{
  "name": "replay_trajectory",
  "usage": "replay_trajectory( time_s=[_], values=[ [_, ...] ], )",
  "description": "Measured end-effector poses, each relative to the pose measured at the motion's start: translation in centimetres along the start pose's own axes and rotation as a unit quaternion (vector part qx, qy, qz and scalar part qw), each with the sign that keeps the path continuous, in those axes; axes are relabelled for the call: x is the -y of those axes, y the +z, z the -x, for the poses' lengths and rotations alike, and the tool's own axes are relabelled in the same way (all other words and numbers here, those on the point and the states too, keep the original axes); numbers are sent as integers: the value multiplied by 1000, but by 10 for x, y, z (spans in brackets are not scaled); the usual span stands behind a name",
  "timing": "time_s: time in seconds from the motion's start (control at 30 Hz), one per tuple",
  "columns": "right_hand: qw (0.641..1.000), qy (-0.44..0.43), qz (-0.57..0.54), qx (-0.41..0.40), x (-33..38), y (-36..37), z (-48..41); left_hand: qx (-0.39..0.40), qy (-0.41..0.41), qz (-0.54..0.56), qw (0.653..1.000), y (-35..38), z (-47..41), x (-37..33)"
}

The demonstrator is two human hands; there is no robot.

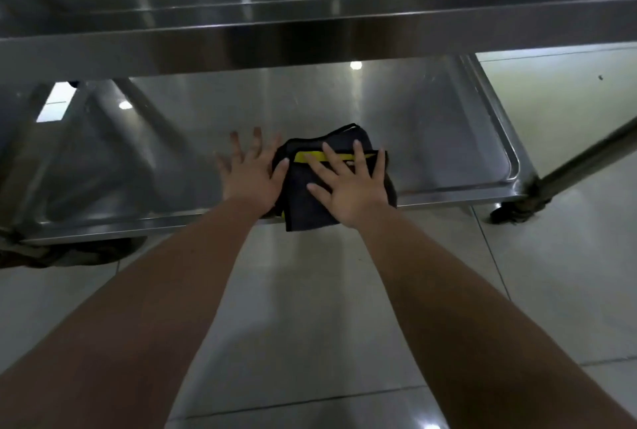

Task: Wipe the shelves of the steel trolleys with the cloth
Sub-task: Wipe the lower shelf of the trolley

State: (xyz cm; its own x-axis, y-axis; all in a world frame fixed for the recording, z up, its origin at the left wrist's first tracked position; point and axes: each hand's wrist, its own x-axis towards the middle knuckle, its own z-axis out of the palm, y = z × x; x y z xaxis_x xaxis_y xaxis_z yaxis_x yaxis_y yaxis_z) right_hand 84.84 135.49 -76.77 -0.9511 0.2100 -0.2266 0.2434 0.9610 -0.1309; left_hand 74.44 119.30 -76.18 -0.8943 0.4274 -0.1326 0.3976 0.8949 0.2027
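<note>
- Right in the middle of my feed is a folded dark grey cloth with a yellow stripe [301,201]. It's lying on the shiny steel lower shelf of the trolley [431,125], at the shelf's 6 o'clock edge, and its near corner hangs a bit over the front rim.
- The right hand [351,187] is flat on top of the cloth, palm down with the fingers straight and spread wide. It's pressing, not gripping, and the fingertips reach the yellow stripe.
- The left hand [250,175] is at the cloth's 9 o'clock. It's also wide open, fingers fanned out flat on the bare steel, and only the thumb touches the cloth's left edge.
- The steel upper shelf [310,46] runs across the view at 12 o'clock, above both hands. It's very reflective, with ceiling lights mirrored in it.
- At about 3 o'clock from the cloth, a round steel trolley leg [586,159] runs down to a dark castor wheel [506,215] at the shelf's corner.
- Below all of that is a pale glossy tiled floor [310,308], with both bare forearms reaching out over it.
</note>
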Motion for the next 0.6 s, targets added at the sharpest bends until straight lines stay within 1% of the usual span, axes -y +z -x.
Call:
replay_trajectory(
  time_s=[0.07, 0.13, 0.23, 0.3, 0.33, 0.4, 0.43, 0.53, 0.6],
  values=[
    [1000, 8, 16, 0, -21, 5, 0, 13, 36, -6, 999, 9, -1, -7],
    [999, 35, 16, -6, -65, 2, 2, 23, 63, -23, 997, 19, -1, -19],
    [990, 143, 7, 7, -152, -7, 11, 30, 77, -65, 994, 28, -2, -27],
    [981, 195, -4, 17, -181, -10, 21, 32, 77, -82, 993, 31, -3, -30],
    [979, 204, -5, 13, -181, -10, 21, 30, 78, -88, 993, 31, -2, -31],
    [981, 196, -8, -3, -155, -10, 13, 29, 81, -95, 992, 31, -2, -34],
    [985, 175, -10, -6, -133, -11, 5, 29, 82, -97, 991, 30, -1, -35],
    [998, 66, 0, -8, -55, -6, -12, 26, 83, -115, 990, 27, 1, -32],
    [999, 30, -6, -9, -24, -2, -15, 26, 85, -121, 989, 28, 2, -27]
  ],
)
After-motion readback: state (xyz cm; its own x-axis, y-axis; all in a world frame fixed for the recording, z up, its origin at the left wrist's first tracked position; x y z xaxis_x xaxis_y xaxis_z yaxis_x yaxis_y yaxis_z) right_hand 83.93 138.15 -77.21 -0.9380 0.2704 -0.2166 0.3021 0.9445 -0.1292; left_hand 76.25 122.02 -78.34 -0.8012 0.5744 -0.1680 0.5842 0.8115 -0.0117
